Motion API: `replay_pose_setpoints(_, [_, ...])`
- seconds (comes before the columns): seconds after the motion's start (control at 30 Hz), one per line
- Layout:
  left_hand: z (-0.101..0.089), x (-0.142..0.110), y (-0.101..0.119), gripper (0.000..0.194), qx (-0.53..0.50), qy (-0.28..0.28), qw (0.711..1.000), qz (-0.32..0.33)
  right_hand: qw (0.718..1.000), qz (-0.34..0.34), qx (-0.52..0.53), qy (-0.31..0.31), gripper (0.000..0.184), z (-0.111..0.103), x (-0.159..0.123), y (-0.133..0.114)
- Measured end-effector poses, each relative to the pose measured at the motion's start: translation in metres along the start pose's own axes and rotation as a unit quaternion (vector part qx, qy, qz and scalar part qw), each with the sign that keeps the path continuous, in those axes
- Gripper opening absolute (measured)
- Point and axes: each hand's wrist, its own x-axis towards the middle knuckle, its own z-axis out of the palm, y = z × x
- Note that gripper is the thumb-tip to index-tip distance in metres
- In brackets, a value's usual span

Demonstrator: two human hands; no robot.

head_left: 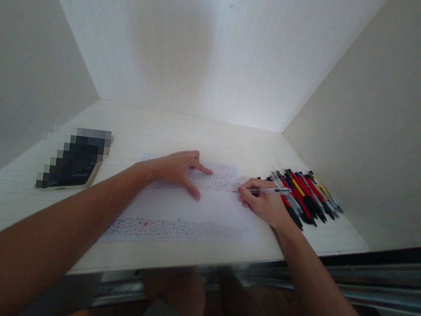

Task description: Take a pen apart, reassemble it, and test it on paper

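Observation:
A sheet of paper [189, 209] lies on the white desk, with dense handwritten lines across its upper part and along its lower edge. My left hand [178, 169] rests on the upper written part, index finger and thumb spread apart and the other fingers partly curled. At the right end of the written lines, my right hand [261, 199] is closed around a clear pen [271, 191]. The pen's tip points left, at or close to the paper; whether it touches cannot be made out.
Several pens [308, 199], red, black, yellow and grey, lie side by side to the right of my right hand. On the left sits a phone [77, 160], partly pixelated. White panels [203, 50] enclose the desk [152, 131] at the back and both sides.

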Motion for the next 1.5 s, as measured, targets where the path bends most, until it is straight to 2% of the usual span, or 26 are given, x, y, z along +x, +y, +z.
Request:
replay_pose_setpoints(0.3, [-0.001, -0.002, 0.004, 0.088, -0.010, 0.011, 1.000, 0.002, 1.000, -0.013, -0.025, 0.002, 0.021, 0.001, 0.000, 0.000])
replay_pose_setpoints(0.63, [-0.004, -0.003, 0.006, 0.084, -0.005, -0.002, 1.000, 0.003, 0.998, -0.042, -0.041, -0.003, 0.022, 0.000, -0.001, 0.000])
replay_pose_setpoints(0.83, [-0.001, -0.001, 0.001, 0.083, -0.004, 0.007, 1.000, 0.018, 0.999, -0.027, -0.034, 0.005, 0.021, 0.000, -0.001, -0.004])
replay_pose_setpoints(0.93, [-0.001, 0.000, -0.001, 0.084, -0.004, 0.005, 1.000, 0.020, 0.998, -0.040, -0.044, 0.010, 0.023, -0.001, -0.001, -0.005])
replay_pose_setpoints(1.5, [0.000, 0.002, -0.004, 0.081, 0.017, -0.001, 1.000, 0.022, 0.998, -0.033, -0.052, 0.003, 0.021, -0.002, -0.002, 0.000])
